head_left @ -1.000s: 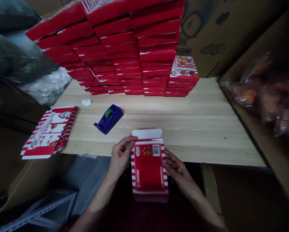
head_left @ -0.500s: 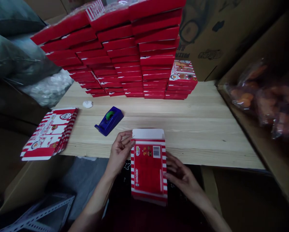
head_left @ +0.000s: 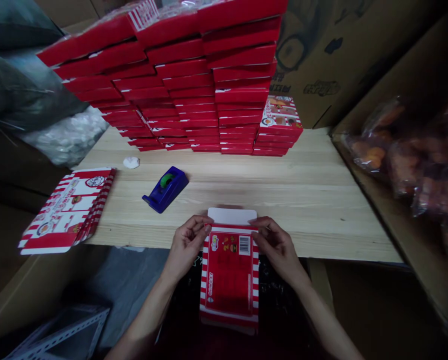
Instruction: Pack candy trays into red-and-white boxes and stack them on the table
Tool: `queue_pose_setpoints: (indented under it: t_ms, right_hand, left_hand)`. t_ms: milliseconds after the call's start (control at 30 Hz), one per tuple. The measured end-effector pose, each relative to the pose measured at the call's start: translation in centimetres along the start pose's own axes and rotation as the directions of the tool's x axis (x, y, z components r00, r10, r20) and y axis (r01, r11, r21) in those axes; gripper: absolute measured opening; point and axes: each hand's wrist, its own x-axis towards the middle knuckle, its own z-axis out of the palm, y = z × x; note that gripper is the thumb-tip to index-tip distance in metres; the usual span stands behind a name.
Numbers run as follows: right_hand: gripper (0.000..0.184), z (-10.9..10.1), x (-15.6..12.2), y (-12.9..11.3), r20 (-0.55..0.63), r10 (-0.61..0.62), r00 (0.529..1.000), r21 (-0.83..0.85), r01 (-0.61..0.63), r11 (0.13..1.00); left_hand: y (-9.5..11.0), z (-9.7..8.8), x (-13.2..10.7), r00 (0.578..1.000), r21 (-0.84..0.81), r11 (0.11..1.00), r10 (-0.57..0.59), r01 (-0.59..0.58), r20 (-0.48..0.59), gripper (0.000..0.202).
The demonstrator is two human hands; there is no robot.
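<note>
A red and white striped carton [head_left: 229,277] lies lengthwise in front of me, its far end over the near edge of the wooden table [head_left: 284,200]. Its white end flap [head_left: 232,216] stands open at the far end. My left hand [head_left: 188,242] grips the carton's far left corner with curled fingers. My right hand [head_left: 276,245] grips the far right corner in the same way, thumb near the flap.
A blue tape dispenser [head_left: 166,188] sits left of centre. Flat striped cartons [head_left: 68,210] lie stacked at the table's left edge. Tall piles of closed red boxes [head_left: 194,80] fill the back. Bags of orange snacks [head_left: 411,155] lie in a cardboard box on the right.
My right hand has moved from the carton's right side up to its far right corner. The white end flap looks shorter, tilted up. The carton has slid slightly toward me.
</note>
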Motion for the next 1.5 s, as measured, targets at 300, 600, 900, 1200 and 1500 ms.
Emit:
queue_pose_setpoints:
  t_ms: [300, 600, 900, 1200, 1500]
  right_hand:
    - [0.021, -0.3, -0.7, 2.8, 0.029, 0.183, 0.983, 0.059, -0.185, 0.981]
    - [0.021, 1.2, -0.9, 3.0, -0.175, 0.154, 0.972, 0.138, -0.131, 0.982]
    - [0.061, 0.0, 0.3, 2.0, 0.185, 0.335, 0.924, 0.394, -0.382, 0.836]
    - [0.021, 0.4, 0.0, 2.4, 0.001, 0.255, 0.967, 0.269, -0.246, 0.931]
    - [0.019, -1.3, -0.8, 2.9, 0.09, 0.065, 0.994, -0.039, -0.062, 0.997]
  left_hand:
    - [-2.4, -1.6, -0.7, 0.997, 0.227, 0.973, 0.022, -0.039, 0.08, 0.025]
    - [-2.2, 0.1, -1.0, 0.989, -0.017, 0.999, 0.031, -0.034, -0.146, 0.026]
    - [-2.9, 0.3, 0.4, 0.988, -0.256, 0.958, -0.148, 0.132, -0.043, 0.033]
    - [-3.3, 1.0, 0.6, 0.998, -0.12, 0.992, 0.019, -0.025, -0.055, 0.019]
    - [-2.8, -0.5, -0.5, 0.969, 0.26, 0.94, 0.182, -0.221, 0.166, 0.025]
